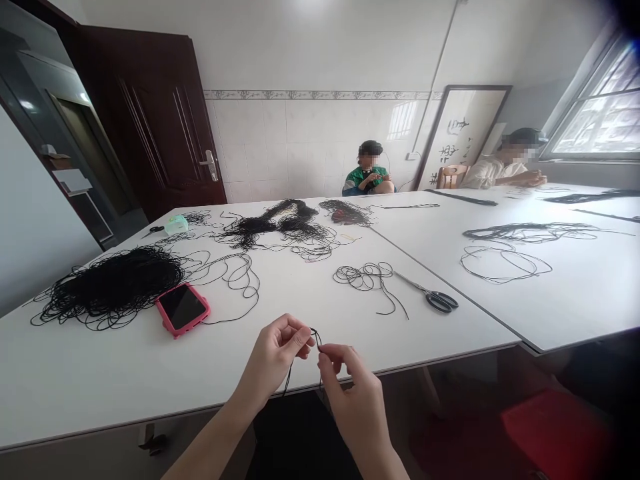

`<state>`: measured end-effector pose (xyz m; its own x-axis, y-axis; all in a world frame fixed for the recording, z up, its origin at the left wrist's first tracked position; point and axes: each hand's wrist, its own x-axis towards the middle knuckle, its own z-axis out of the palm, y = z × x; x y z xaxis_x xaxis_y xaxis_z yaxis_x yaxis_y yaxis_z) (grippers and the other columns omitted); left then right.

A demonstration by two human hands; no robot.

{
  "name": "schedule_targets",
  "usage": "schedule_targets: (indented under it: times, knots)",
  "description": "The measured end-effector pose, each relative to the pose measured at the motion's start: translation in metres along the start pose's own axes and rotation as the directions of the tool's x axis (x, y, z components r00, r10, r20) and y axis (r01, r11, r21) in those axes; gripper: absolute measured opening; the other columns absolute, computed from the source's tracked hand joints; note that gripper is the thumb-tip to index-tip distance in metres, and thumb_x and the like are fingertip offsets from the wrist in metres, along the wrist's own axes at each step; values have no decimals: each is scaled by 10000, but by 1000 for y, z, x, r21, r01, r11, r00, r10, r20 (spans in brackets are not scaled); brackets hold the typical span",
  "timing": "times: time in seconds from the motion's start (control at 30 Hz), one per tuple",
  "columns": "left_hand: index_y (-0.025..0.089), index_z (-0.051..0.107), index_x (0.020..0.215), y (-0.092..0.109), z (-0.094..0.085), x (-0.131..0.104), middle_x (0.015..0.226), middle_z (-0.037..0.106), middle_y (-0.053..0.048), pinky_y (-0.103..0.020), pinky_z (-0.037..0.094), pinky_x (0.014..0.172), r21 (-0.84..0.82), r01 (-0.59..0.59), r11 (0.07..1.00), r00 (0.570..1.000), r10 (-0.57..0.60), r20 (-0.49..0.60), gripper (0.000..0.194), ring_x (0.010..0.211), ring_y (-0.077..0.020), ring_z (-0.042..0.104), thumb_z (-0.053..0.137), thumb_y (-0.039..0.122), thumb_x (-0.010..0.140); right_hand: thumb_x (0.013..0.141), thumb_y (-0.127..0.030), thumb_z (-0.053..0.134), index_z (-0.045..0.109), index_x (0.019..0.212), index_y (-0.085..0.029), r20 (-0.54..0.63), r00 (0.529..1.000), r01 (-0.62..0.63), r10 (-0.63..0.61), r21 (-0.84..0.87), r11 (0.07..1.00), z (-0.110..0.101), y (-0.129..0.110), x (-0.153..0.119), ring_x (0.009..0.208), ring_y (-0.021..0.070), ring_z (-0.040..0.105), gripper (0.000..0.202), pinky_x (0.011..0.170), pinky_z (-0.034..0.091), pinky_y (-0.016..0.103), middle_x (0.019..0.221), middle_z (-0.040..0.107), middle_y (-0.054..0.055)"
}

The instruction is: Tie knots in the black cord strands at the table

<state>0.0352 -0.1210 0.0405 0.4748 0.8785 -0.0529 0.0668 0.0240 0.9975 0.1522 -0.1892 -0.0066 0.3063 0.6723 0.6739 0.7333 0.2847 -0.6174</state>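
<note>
Just above the table's near edge, my left hand pinches a thin black cord between thumb and forefinger. A small loop of this cord stands out past the fingertips, and its ends hang down below the hand. My right hand is closed on the same cord a little to the right, thumb against forefinger. Whether a knot lies in the cord is too small to tell. Beyond my hands are a loose coil of black cord and a pair of scissors with black handles.
On the white table lie a big black cord heap, a red-cased phone, more tangled cord and a pale green container. Two people sit at the far side. A red seat stands at lower right.
</note>
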Motion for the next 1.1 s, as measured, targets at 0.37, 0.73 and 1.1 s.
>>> schedule_targets:
  times: [0.37,0.73,1.1]
  knots:
    - [169,526,711,4,6,-5,698,607,7,-213,441,688,-75,26,997,999,-23,41,264,684,-92,543,586,406,809,834,-93,596,634,894,-163,-152,928,309,-341,-200,930,7,-8,2,592,106,416,100,608,283,278,638,555,-3]
    - [170,481,721,11,-3,-6,674,480,38,-178,314,539,-219,120,968,992,-107,73,231,516,-24,329,586,359,802,898,-188,472,507,991,-210,-21,999,38,-34,252,967,-3,19,-2,793,158,622,102,672,510,305,835,636,52]
    - [173,553,709,9,-6,-5,655,517,37,-205,281,519,-18,66,998,996,-65,55,209,510,-44,364,592,359,795,865,-333,510,579,808,-173,367,899,-375,237,366,852,-11,10,24,600,117,585,183,538,467,220,653,603,10]
